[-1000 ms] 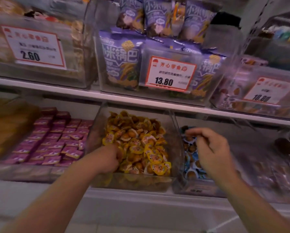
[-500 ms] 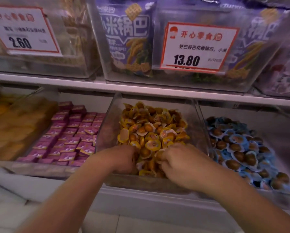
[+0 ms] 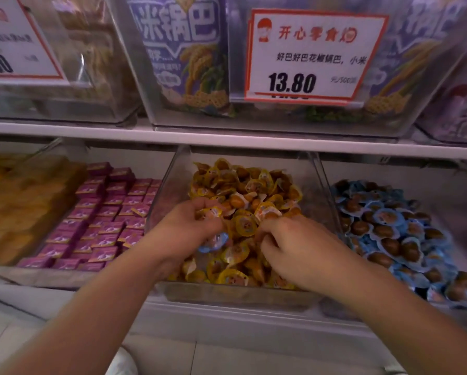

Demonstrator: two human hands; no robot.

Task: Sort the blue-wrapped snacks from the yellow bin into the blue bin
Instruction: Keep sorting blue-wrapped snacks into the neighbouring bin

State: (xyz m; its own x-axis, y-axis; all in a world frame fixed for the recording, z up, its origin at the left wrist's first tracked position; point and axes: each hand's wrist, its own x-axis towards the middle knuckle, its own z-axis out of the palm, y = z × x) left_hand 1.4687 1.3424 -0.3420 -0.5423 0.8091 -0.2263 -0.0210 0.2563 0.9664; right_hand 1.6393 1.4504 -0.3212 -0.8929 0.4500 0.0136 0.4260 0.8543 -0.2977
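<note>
A clear bin in the middle of the lower shelf holds a heap of yellow-wrapped snacks. Both my hands are in it. My left hand is curled over yellow wrappers, and a blue-wrapped snack shows under its fingers. My right hand digs into the yellow heap with bent fingers; what it grips is hidden. Right of it stands the bin full of blue-wrapped snacks.
Left of the yellow bin lie rows of pink-wrapped packets, and an orange-filled bin is further left. The upper shelf overhangs with clear bins of purple bags and a 13.80 price tag. A tiled floor is below.
My right hand came from the blue bin into the yellow bin a second ago. Both hands have dug deeper since, and a blue wrapper now shows under my left hand. The view moved closer.
</note>
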